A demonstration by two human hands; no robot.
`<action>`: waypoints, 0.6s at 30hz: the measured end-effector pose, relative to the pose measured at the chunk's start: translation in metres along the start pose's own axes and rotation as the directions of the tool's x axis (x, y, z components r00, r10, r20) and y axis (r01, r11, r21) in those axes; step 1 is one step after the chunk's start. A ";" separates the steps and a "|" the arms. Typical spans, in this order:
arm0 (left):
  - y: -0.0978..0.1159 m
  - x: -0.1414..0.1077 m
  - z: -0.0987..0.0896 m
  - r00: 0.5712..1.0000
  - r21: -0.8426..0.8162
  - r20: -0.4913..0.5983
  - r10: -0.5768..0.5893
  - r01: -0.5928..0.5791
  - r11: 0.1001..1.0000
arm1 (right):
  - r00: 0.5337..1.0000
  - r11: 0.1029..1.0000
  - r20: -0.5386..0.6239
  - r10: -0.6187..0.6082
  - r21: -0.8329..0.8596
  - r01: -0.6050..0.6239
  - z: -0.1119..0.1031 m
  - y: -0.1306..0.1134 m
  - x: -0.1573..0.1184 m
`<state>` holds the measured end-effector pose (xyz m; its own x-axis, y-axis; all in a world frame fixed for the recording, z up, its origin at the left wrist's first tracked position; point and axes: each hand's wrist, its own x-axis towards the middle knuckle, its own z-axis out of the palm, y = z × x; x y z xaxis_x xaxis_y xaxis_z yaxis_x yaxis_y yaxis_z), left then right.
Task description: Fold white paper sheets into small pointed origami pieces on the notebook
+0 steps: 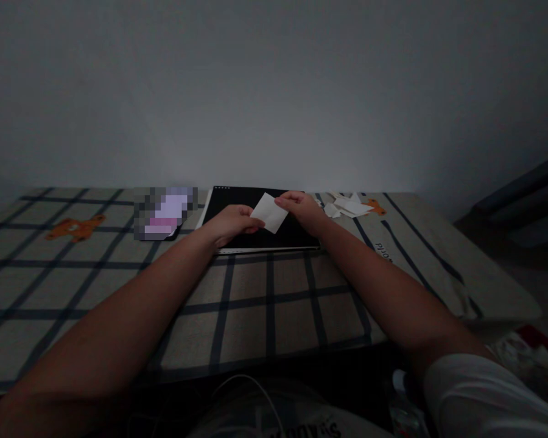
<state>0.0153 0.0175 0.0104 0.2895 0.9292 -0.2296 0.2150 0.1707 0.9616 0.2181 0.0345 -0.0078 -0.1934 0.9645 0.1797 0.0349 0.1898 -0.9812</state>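
Between my two hands is a small piece of white paper (270, 214), held tilted above a black-covered notebook (237, 234). My left hand (237, 223) pinches the paper's lower left side between thumb and fingers. At its upper right corner, my right hand (301, 210) grips it the same way. White pages show along the notebook's left and front edges. Just right of my right hand lies a loose pile of white paper scraps (349, 205).
A lit phone (167, 213), partly pixelated, lies left of the notebook on the checked tablecloth (251, 304). A pale wall (274, 91) stands behind the table. Below the table's front edge are a white cable (256, 382) and a plastic bottle (404, 404).
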 end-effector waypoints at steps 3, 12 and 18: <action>0.000 -0.001 0.000 1.000 0.034 0.008 0.001 -0.001 0.999 | 1.000 0.999 -0.008 -0.004 -0.044 0.004 -0.001 -0.001 -0.001; -0.003 0.000 -0.001 0.999 0.069 0.017 0.040 -0.041 0.997 | 0.999 0.992 -0.012 -0.051 -0.117 0.050 -0.003 -0.003 -0.001; -0.003 -0.001 -0.002 0.999 0.098 0.026 0.031 -0.033 0.995 | 1.000 0.998 0.008 -0.010 -0.067 0.010 0.002 -0.002 -0.001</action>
<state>0.0128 0.0167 0.0079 0.3204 0.9252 -0.2035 0.2955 0.1065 0.9494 0.2168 0.0327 -0.0063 -0.2019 0.9610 0.1889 0.0986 0.2118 -0.9723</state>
